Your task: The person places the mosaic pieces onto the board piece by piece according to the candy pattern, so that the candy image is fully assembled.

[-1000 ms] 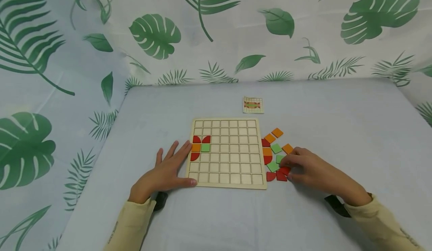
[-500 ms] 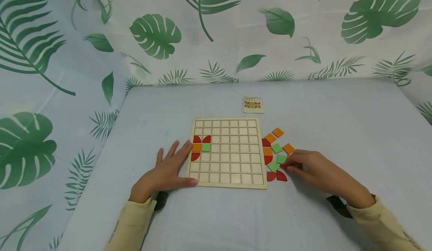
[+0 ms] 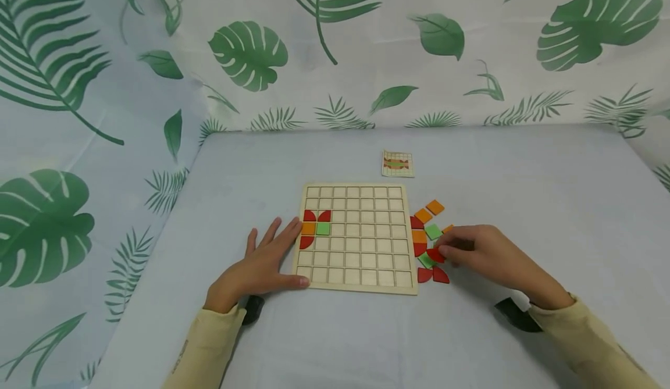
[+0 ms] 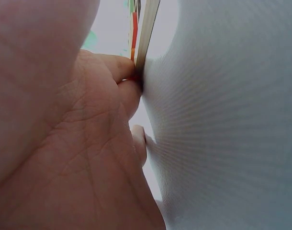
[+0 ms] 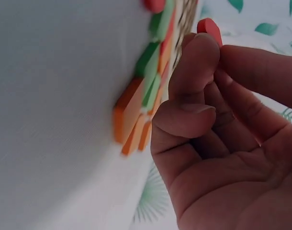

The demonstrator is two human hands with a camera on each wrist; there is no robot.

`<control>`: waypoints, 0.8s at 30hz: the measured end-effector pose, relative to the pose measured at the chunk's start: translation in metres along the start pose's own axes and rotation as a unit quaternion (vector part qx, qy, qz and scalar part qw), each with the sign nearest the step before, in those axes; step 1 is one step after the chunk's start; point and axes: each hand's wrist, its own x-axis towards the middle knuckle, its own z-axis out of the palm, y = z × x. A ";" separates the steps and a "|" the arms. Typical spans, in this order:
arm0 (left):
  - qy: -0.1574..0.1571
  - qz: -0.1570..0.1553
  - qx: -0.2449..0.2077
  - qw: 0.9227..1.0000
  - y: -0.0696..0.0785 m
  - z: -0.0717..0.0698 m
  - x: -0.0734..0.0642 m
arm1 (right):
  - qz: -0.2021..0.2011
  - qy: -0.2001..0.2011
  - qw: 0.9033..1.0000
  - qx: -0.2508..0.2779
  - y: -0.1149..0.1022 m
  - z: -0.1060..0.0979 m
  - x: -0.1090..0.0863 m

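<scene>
In the head view a wooden grid board (image 3: 361, 261) lies flat on the table. My left hand (image 3: 256, 270) rests at its left edge, fingers spread, thumb at the near left corner. Between thumb and fingertips my right hand (image 3: 487, 255) pinches a red quarter-circle tile (image 3: 435, 254), raised over the loose tiles just right of the board. The right wrist view shows the same red tile (image 5: 210, 29) at the fingertips. At the board's left side sit red quarter-circle tiles (image 3: 306, 242), an orange square tile (image 3: 308, 228) and a green square tile (image 3: 323, 228).
Loose orange tiles (image 3: 435, 207), green tiles (image 3: 432, 231) and red quarter-circle tiles (image 3: 425, 275) lie along the board's right edge, some partly under the right hand. A small pattern card (image 3: 398, 164) lies behind the board. Leaf-print cloth (image 3: 356, 75) hangs at the back and left.
My right hand has picked a red quarter-circle tile out of the loose tiles and lifted it slightly toward the board. The left hand stays at the board's edge; the head view has shifted a little.
</scene>
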 end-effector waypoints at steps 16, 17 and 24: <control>0.001 0.001 0.002 1.000 -0.001 0.000 0.000 | 0.036 -0.027 0.990 0.131 -0.011 0.011 0.023; 0.000 -0.001 0.003 1.000 -0.001 0.000 0.000 | 0.038 -0.029 0.989 0.137 -0.012 0.012 0.024; 0.001 -0.002 0.005 1.000 -0.001 0.000 0.000 | 0.042 -0.044 0.984 0.168 -0.019 0.018 0.033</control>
